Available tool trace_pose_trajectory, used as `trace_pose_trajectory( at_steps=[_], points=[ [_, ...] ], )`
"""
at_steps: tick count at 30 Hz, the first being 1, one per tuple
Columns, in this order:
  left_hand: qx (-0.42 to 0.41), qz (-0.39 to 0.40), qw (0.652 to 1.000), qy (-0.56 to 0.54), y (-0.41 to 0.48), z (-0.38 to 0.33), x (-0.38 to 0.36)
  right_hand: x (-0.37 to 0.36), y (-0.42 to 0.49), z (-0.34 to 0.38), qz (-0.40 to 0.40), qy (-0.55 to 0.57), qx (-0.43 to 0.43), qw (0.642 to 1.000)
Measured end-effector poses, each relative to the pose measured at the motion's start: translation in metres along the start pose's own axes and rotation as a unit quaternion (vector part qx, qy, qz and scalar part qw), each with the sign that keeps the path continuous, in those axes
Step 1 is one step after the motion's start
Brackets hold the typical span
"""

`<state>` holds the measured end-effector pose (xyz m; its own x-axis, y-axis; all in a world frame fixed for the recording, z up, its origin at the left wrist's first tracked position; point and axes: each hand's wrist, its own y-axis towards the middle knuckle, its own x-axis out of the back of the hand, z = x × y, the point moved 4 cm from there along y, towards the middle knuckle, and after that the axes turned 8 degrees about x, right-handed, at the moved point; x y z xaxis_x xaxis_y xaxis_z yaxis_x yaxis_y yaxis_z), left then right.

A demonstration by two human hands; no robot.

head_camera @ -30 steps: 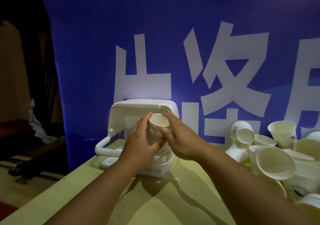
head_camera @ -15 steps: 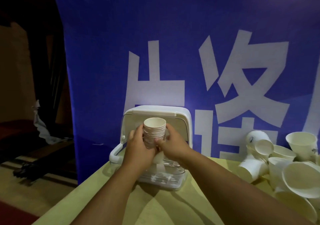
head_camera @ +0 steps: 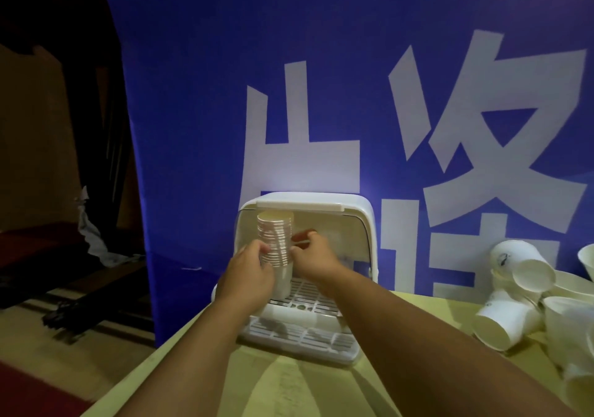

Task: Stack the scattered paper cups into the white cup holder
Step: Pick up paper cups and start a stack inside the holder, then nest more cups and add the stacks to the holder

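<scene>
Head view: left hand (head_camera: 249, 272) and right hand (head_camera: 313, 256) grip the tall stack (head_camera: 275, 243) inside the holder (head_camera: 360, 223). Risk: uneven release could topple it onto the table (head_camera: 289, 381).

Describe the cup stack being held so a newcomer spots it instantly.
Find the blue banner with white characters; before it a white cup holder sits on the table. In its open front is the stack of cups, upright, nested, held by the left hand and right hand, unlike the loose cups tumbled at right.
</scene>
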<state>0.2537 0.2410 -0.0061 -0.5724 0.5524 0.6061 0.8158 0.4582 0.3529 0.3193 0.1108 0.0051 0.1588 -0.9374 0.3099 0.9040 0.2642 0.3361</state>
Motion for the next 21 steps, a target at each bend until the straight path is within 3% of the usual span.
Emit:
trace_pose_trajectory(
  at_steps=[5,12,16,21],
  points=[
    [-0.042,-0.021,0.998,-0.040,-0.008,-0.004,0.000,-0.009,-0.015,0.008,0.027,0.094,-0.028,0.995],
    [-0.042,-0.043,0.998,-0.035,-0.015,-0.004,0.004,-0.003,-0.034,0.016,0.062,0.041,-0.006,0.997],
    [-0.063,-0.034,0.997,-0.041,-0.032,-0.019,0.009,0.038,-0.062,0.024,-0.004,-0.043,0.059,0.997],
    [-0.078,0.077,0.993,-0.037,-0.072,-0.057,-0.002,0.097,-0.118,0.019,-0.085,-0.147,0.053,0.984]
  ],
)
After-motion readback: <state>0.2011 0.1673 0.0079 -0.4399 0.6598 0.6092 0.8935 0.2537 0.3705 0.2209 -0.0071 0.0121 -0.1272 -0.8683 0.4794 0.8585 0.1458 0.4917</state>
